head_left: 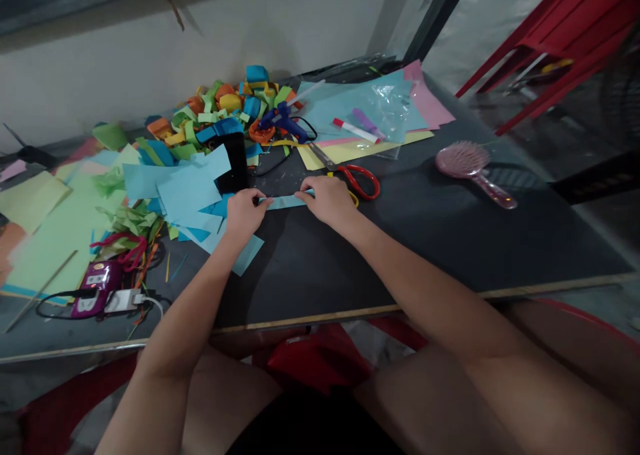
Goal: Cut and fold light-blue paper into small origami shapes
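Observation:
A narrow light blue paper strip is stretched level between my two hands, just above or on the dark table. My left hand pinches its left end between thumb and fingers. At the other end, my right hand grips the strip with closed fingers. Red-handled scissors lie right behind and beside my right hand, their blades pointing away to the left. Sheets of light blue paper are piled left of my left hand, partly over a dark upright object.
Rolled colored paper strips heap along the wall, beside a blue glue gun. Markers lie on large paper sheets at the back. A pink hairbrush rests at right. A purple power strip with cables sits at front left.

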Tool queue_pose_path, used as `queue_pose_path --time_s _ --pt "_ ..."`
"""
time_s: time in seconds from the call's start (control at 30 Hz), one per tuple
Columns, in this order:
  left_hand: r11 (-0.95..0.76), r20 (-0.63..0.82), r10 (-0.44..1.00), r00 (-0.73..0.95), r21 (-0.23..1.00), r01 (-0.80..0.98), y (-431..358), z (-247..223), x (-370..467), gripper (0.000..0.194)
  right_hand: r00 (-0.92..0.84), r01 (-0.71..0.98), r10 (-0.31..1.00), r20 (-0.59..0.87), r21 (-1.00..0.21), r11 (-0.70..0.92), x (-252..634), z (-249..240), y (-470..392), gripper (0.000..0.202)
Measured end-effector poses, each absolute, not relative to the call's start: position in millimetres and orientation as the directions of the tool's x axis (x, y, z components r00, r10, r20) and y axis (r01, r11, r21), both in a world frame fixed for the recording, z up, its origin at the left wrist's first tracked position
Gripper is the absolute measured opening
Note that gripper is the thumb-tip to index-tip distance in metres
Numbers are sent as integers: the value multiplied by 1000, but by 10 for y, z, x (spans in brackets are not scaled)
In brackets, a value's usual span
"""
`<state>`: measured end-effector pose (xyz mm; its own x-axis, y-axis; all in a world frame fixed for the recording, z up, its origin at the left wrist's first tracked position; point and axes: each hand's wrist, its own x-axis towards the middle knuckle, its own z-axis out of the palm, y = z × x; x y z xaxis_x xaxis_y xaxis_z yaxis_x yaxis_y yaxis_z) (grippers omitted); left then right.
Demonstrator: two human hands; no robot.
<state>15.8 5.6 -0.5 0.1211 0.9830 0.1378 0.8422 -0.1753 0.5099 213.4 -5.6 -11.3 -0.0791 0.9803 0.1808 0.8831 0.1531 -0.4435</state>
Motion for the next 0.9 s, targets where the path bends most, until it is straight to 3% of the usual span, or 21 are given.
queue_pose_path --time_s 0.2,0.3,0.37,0.5,0.63,0.73,0.9 --pt "-247 177 967 184 464 851 74 -63 148 7 -69 854 974 214 -492 169 2126 -123 -70 10" --pt "-407 317 901 297 376 833 99 -124 118 19 -64 844 953 295 -494 210 2103 -141 -102 9" --pt "-559 345 817 463 276 781 112 -150 99 21 -82 850 944 319 -473 233 2088 -150 -117 6" --pt "-754 117 651 750 212 622 42 -98 101 42 -142 861 946 291 -435 263 2075 -169 -113 8" --pt "-715 -21 681 732 196 671 -150 37 181 53 -166 883 947 274 -386 266 2078 -162 -109 10" --pt "-669 -111 712 693 193 718 -257 77 251 79 -184 913 949 255 -312 261 2069 -88 -152 17" --pt "-654 -145 711 688 221 723 -276 1 278 103 -282 922 938 200 -213 323 1931 46 -337 37"
